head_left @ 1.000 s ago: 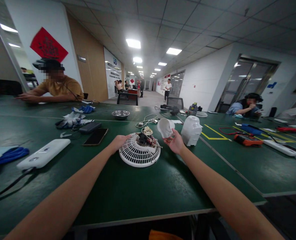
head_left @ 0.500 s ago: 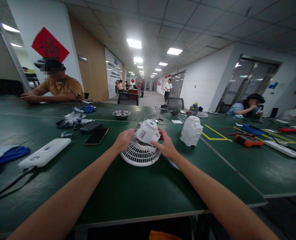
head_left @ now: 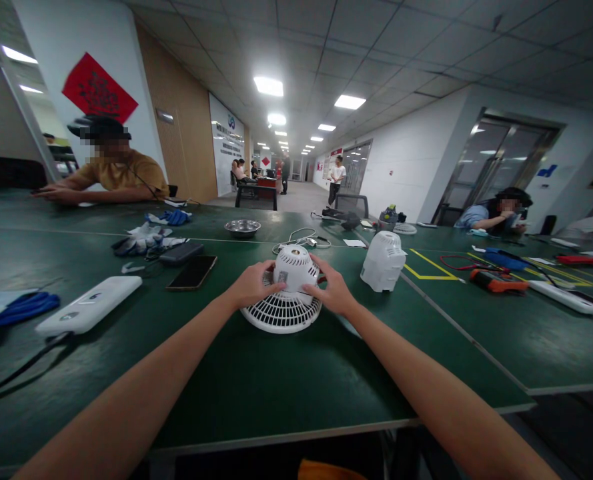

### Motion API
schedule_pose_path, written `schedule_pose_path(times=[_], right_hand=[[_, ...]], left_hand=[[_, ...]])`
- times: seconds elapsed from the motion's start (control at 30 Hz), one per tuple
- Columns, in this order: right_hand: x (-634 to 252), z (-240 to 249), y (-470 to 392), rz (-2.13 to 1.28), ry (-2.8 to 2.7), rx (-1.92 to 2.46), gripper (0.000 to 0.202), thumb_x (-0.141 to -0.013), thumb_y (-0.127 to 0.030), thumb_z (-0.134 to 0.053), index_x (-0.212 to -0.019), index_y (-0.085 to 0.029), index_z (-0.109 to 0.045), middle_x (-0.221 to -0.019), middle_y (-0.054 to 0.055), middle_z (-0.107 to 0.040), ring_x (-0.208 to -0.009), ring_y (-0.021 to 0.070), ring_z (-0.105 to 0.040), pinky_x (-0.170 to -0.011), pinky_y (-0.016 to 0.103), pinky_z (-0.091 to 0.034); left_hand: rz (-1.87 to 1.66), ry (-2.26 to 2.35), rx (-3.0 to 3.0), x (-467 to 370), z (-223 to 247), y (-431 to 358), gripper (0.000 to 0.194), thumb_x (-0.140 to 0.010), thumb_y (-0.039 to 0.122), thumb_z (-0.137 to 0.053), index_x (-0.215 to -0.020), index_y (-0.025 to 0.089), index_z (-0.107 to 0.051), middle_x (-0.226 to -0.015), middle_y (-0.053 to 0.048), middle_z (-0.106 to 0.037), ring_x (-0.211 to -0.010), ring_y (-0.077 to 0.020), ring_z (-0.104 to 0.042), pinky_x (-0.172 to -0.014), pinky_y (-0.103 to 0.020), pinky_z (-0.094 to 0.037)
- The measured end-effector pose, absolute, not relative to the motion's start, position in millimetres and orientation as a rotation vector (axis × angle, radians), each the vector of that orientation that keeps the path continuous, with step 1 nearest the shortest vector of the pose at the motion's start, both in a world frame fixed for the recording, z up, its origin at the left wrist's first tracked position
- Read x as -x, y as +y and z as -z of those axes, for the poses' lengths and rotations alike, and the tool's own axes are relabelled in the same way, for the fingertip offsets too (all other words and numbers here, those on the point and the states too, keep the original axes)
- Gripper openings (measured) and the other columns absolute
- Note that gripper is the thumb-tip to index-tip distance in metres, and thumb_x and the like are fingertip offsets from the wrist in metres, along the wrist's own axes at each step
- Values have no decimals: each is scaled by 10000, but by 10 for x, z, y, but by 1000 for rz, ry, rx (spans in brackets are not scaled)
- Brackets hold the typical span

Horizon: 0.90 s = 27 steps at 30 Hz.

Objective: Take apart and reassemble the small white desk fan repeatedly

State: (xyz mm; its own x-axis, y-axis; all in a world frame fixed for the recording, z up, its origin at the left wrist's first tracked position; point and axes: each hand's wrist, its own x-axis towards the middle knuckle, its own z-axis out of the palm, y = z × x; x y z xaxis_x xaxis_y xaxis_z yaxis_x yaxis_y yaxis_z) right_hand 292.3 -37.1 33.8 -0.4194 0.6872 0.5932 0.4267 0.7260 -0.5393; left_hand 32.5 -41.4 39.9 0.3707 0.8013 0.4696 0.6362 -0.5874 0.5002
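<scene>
- The round grille [head_left: 279, 315] rests on the desk [head_left: 286, 393] nearest me; uneven pressing could, I think, skid it or strain its slats.
- If I tilt the white cover [head_left: 296, 269], its rim might snag on something above the grille — I can't see underneath.
- That cover is over the grille, between my hands: left hand [head_left: 255, 283] and right hand [head_left: 332, 288] half-curled round its sides, thumbs in front.
- Right of the grille, apart, stands a white housing [head_left: 383, 263]; a stray elbow might topple it.
- Just beyond the grille, a pale cable [head_left: 303, 235] could catch my fingertips.
</scene>
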Motion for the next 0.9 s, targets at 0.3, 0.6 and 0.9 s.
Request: schedule_pose_path(times=[0.3,0.6,0.9], right_hand=[[-2919,-425,-462,-432,-2117,803,773,-781,-423,-703,-1454,-240,-370,-1319,102,-570,-1038,259,-604,-918,433,-486],[-2908,-420,-480,-471,-2102,796,752,-798,-413,-688,-1454,-234,-366,-1308,101,-571,-1034,251,-609,-918,426,-496],[-2908,-451,-454,-439,-2167,805,769,-815,-413,-664,-1484,-224,-336,-1356,113,-553,-1102,275,-586,-940,439,-478]], left_hand=[[-936,1229,-2375,-286,-500,-488,629,-712,613,-659,-1138,154,-604,-1105,-131,-657,-978,-282,-630,-836,-401,-496],[-897,1273,-2407,-296,-499,-473,591,-721,630,-634,-1068,153,-623,-1032,-121,-645,-928,-273,-608,-789,-397,-473],[-808,1273,-2481,-282,-468,-424,641,-715,647,-630,-1144,172,-638,-1141,-140,-598,-1068,-318,-547,-884,-438,-435]])
